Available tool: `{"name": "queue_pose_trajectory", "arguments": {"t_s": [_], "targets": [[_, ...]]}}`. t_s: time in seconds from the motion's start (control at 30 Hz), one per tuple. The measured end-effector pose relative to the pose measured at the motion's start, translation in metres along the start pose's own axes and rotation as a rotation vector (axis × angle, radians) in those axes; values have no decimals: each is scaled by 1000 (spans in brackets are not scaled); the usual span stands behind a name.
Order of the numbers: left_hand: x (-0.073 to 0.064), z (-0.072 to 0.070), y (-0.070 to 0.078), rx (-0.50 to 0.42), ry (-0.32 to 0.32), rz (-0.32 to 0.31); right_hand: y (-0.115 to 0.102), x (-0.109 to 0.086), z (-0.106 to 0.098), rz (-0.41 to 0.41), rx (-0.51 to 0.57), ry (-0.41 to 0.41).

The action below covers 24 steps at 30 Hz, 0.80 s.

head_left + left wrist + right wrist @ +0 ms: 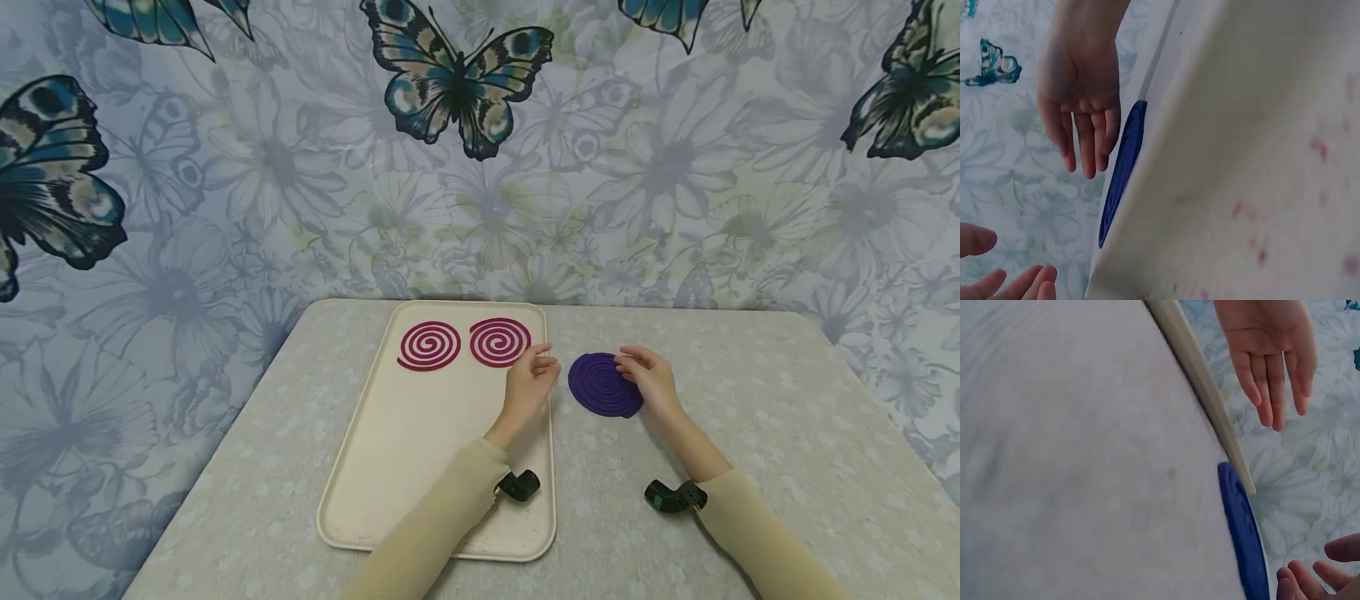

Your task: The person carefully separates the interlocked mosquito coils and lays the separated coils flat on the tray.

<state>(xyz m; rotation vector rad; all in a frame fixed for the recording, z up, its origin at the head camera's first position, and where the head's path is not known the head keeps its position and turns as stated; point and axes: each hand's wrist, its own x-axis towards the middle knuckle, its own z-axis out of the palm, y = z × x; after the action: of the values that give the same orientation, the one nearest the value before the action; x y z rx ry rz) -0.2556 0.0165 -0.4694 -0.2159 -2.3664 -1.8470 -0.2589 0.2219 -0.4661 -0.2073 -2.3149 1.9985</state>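
A flat purple coil (pixel 604 385), wound in a tight spiral, lies on the table to the right of the cream tray (pixel 420 467). My right hand (pixel 651 382) is over the coil's right edge, its fingers loosely bent with nothing held. Above the tray's right rim is my left hand (pixel 529 385), fingers relaxed and holding nothing, just left of the coil. Two magenta spirals, one on the left (pixel 429 346) and one on the right (pixel 498 342), rest at the tray's far end. The left wrist view shows the right hand (pixel 1085 94) with fingers extended beside the coil (pixel 1124 175).
The tray takes up the left middle of a table (pixel 757 400) with a pale patterned top. Behind its far edge stands a wall (pixel 480 225) covered in butterfly and flower wallpaper. A small black camera sits at each wrist, the left one (pixel 519 486) over the tray.
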Motion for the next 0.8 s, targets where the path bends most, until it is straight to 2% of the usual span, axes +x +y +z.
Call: {"name": "queue_pose_trajectory", "arguments": {"t_s": [0.17,0.3,0.4,0.57,0.67,0.8], "targets": [[-8,14,1,13,-112,-73,9,-1,-9,-25,-109,60],[-13,16,1,4,-161,-92,10,-4,-12,11,-225,104],[-14,16,1,0,-195,-94,9,-7,-12,32,-297,75],[-17,17,3,38,-236,-101,8,-11,-9,-2,-429,14],[-17,18,3,47,-229,-105,10,-10,-8,-13,-432,27],[-15,19,1,18,-196,-112,13,-6,-7,4,-341,64]]}}
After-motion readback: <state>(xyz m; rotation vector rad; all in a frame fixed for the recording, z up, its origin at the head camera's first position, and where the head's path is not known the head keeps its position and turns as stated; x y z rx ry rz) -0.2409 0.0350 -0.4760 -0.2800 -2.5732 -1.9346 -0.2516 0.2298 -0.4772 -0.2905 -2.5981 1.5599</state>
